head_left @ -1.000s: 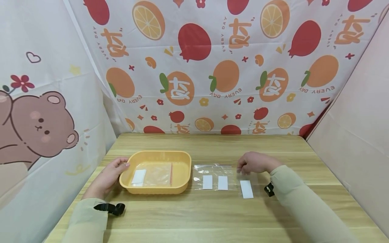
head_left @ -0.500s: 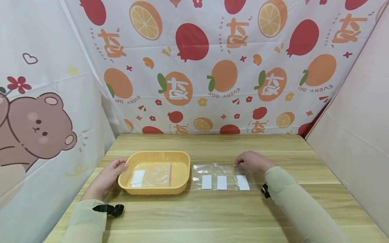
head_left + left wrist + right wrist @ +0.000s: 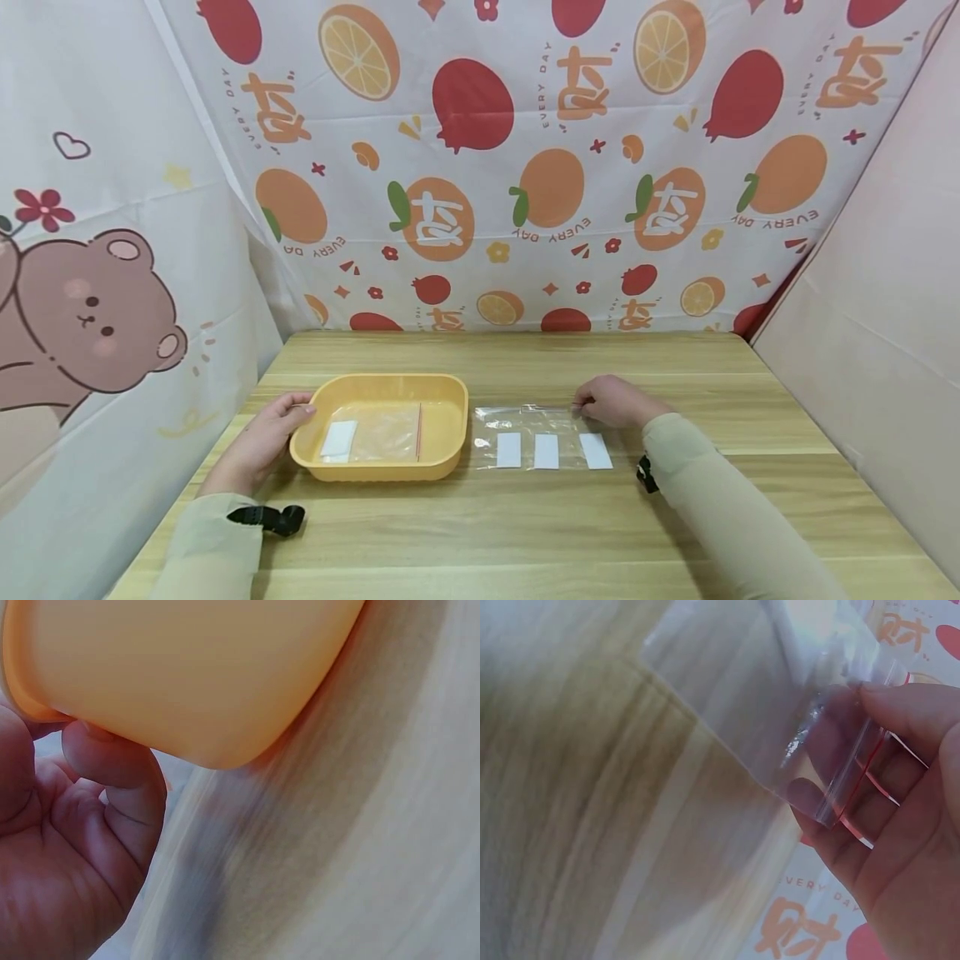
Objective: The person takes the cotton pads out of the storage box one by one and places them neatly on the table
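My left hand (image 3: 258, 437) grips the left rim of a yellow plastic tray (image 3: 378, 473), thumb over the edge; the left wrist view shows curled fingers (image 3: 120, 761) under that rim. In the tray lies a clear zip bag (image 3: 386, 429) with a red seal line and a white label. My right hand (image 3: 617, 402) pinches the top of another clear zip bag (image 3: 727, 690) by its red-lined seal, thumb on one face and fingers behind. That bag's white label (image 3: 596, 451) shows just below the hand. Two more white-labelled bags (image 3: 508, 450) lie to its left, overlapping one another.
The wood-grain table (image 3: 480, 533) runs back to a fruit-printed cloth (image 3: 540, 275). A bear-printed cloth (image 3: 97, 317) hangs on the left, a plain pale one (image 3: 877, 358) on the right. Each wrist wears a black strap (image 3: 270, 518).
My right hand has moved left with the zip bag it pinches, bringing its label level with the two labels beside it. The left hand keeps its grip on the tray.
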`<state>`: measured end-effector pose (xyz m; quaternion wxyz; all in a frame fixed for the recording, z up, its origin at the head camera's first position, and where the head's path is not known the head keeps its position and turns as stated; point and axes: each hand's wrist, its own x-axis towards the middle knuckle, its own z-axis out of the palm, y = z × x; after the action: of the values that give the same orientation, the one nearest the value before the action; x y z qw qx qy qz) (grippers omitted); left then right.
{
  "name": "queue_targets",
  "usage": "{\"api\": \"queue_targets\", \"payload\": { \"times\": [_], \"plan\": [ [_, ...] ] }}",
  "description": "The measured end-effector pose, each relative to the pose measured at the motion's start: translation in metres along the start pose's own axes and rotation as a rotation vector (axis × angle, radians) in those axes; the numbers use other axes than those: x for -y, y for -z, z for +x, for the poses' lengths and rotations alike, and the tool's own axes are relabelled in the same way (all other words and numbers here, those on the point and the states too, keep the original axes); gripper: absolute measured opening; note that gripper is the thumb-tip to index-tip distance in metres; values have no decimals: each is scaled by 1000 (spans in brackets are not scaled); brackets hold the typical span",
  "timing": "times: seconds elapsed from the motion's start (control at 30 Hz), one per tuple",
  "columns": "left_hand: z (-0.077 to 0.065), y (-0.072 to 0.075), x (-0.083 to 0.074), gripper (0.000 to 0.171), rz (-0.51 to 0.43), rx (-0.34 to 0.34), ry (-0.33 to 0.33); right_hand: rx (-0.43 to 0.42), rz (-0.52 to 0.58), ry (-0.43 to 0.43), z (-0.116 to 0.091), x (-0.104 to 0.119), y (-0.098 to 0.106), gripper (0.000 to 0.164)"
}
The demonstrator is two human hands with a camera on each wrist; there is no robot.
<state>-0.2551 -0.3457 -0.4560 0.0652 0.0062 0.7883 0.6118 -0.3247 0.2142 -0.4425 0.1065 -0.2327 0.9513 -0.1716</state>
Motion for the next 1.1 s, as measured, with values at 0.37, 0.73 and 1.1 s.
{"api": "queue_targets", "payload": {
  "times": [0.37, 0.73, 1.1],
  "plan": [
    [-1, 0, 0, 50, -2, -1, -2, -23, -15, -65, 1, 4, 2, 17],
    [-3, -1, -1, 50, 8, -8, 6, -30, -2, -64, 0, 1, 3, 18],
    [-2, -1, -2, 50, 8, -4, 4, -26, 7, -76, -3, -4, 5, 18]
  ]
}}
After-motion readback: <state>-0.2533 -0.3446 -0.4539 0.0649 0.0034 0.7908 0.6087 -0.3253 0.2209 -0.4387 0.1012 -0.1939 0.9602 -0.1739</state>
